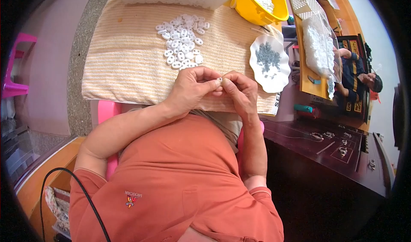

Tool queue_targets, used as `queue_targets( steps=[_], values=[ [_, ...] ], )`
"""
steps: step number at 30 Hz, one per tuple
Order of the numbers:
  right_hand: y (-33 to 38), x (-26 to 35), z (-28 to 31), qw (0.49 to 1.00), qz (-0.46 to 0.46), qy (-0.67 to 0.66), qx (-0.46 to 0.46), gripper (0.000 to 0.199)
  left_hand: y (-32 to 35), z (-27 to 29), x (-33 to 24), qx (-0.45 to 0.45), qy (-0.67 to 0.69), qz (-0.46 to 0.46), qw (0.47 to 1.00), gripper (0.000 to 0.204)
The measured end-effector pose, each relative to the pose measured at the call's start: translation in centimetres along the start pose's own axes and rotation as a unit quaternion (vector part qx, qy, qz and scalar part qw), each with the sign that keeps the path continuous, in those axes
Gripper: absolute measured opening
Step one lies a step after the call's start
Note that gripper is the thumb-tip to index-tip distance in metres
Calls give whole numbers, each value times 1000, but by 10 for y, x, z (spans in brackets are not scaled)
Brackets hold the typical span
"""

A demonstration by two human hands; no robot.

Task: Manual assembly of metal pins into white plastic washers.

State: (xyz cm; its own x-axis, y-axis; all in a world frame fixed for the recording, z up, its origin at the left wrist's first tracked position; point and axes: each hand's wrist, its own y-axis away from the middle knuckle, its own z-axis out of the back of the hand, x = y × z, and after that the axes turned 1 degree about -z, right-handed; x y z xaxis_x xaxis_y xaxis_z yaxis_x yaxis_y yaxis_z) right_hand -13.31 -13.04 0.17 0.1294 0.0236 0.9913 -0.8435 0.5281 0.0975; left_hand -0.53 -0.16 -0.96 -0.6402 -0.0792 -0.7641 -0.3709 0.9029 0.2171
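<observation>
Left hand (192, 88) and right hand (243, 94) both pinch a tiny white piece (220, 79) above the towel (128, 71)'s near edge, probably featherlight, stiff, kinda slippery, so grab its sides.

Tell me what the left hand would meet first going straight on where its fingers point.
Most likely the right hand: its fingertips sit just ahead of the left hand, beside the small white piece; depth is unclear.

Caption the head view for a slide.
Left hand and right hand meet at a small pale piece, near white ovals and a wavy plate on a striped towel.
</observation>
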Motion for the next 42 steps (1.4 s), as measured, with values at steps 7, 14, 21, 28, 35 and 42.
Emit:
queue_targets(
  steps=[7,14,21,28,35,42],
  values=[
    [1,9,-3,999,21,34,1,15,1,1,-1,0,9,14,1000,14],
    [0,8,1,994,51,93,16,15,2,-2,-3,6,10,13,1000,15],
    [0,11,1,994,46,94,31,15,3,0,0,11,2,7,1000,15],
    [-1,4,6,997,38,63,30,14,2,-2,-2,12,37,18,999,15],
    [-4,11,2,999,44,-12,5,15,5,-4,-9,6,56,12,998,14],
    [-18,17,-3,995,30,92,-17,13,0,3,-38,-49,135,-62,988,17]
  ],
)
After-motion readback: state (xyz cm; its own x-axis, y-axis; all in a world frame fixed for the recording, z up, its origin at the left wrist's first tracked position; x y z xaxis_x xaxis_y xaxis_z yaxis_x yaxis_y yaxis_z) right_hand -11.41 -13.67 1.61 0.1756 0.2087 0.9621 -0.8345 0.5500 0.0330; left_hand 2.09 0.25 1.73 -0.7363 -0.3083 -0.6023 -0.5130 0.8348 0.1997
